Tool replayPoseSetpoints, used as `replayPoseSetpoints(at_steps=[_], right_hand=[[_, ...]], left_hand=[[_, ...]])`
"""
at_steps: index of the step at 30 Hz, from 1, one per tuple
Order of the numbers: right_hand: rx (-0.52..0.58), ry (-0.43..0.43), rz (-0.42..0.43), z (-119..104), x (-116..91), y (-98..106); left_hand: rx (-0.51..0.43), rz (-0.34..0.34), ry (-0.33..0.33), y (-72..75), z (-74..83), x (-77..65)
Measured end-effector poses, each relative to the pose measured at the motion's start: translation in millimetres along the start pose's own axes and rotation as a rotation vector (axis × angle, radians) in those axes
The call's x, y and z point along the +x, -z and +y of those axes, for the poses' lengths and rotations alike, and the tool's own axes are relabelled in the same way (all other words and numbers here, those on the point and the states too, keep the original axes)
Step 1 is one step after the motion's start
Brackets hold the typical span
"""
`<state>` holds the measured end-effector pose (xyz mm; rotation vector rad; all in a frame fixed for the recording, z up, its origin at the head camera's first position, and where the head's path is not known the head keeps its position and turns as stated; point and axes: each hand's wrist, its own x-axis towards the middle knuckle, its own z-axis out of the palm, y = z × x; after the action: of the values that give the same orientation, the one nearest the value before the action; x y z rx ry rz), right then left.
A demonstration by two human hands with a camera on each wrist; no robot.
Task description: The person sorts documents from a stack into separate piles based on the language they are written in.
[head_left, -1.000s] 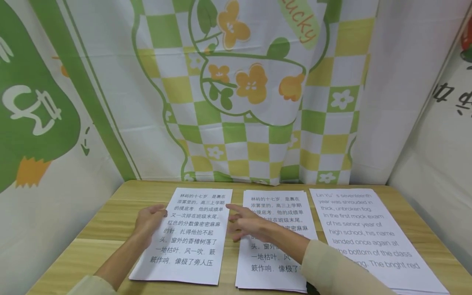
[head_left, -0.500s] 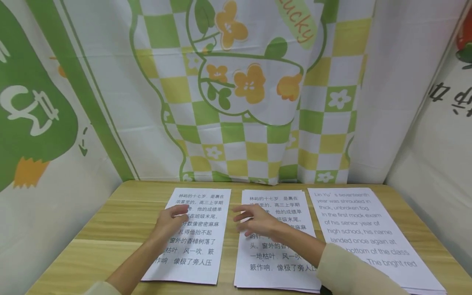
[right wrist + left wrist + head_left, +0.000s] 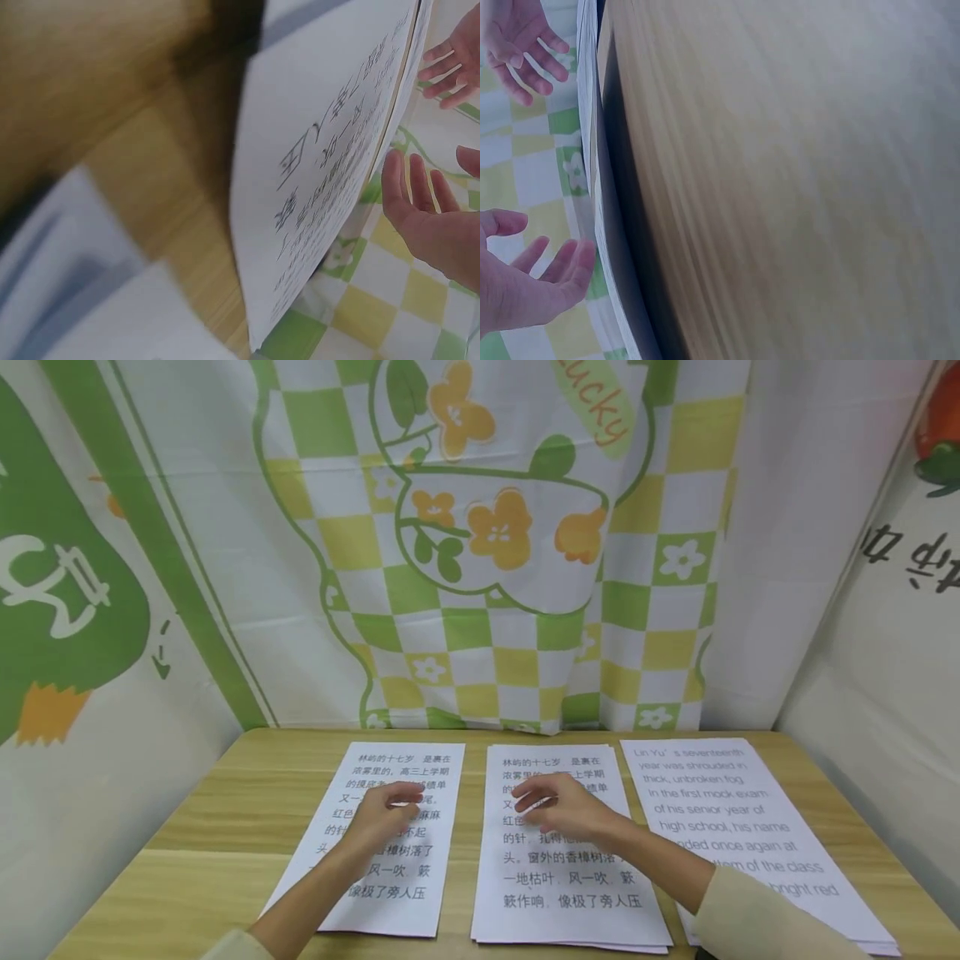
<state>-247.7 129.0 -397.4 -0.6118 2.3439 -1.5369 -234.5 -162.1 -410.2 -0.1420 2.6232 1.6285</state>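
My left hand (image 3: 378, 818) hovers over the left stack of paper (image 3: 401, 914), which carries large Chinese print. Its fingers are loosely bent and hold nothing. In the left wrist view the same hand (image 3: 529, 289) appears apart from the sheets. Over the middle stack of paper (image 3: 570, 927), also in Chinese print, hangs my right hand (image 3: 570, 810), thumb and fingers spread and nothing between them. The right wrist view shows this hand (image 3: 442, 225) off the paper too. Both hands cover some lines of text.
A third stack of paper (image 3: 720, 827), printed in English, lies at the right, partly behind the right sleeve (image 3: 765, 914). All stacks rest on a wooden table (image 3: 202, 827). A checked curtain (image 3: 472, 668) hangs behind the table's far edge.
The left hand has moved right, from the left stack's left edge to over its middle. The right hand has shifted right, away from the gap between stacks. The view has turned slightly.
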Motion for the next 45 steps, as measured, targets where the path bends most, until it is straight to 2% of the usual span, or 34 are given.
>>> replayPoseSetpoints(at_steps=[5,9,15,20,24,33,38,45], right_hand=[[-0.042,-0.007,0.034,6.9,-13.4,15.5],[-0.059,-0.026,0.062,15.8,-23.7,26.8],[-0.020,-0.077,0.085,25.6,-39.0,43.4],[-0.029,-0.123,0.141,29.5,-47.2,57.2],[-0.052,-0.155,0.193,33.7,-51.5,65.5],[-0.067,-0.267,0.339,42.2,-57.2,76.3],[-0.068,-0.271,0.365,44.8,-59.5,77.8],[-0.020,-0.269,0.360,47.7,-60.0,80.0]], left_hand=[[-0.029,-0.042,-0.021,-11.5,6.0,-1.9],[-0.067,-0.067,-0.010,-19.8,7.9,-2.0],[-0.153,-0.120,-0.003,-30.9,9.8,-1.8],[-0.224,-0.175,-0.013,-37.6,12.5,0.0],[-0.238,-0.216,-0.022,-41.9,15.4,1.3],[-0.282,-0.235,-0.016,-48.8,20.5,6.3],[-0.290,-0.249,0.014,-51.7,22.6,8.2],[-0.301,-0.286,0.018,-56.1,23.6,11.1]])
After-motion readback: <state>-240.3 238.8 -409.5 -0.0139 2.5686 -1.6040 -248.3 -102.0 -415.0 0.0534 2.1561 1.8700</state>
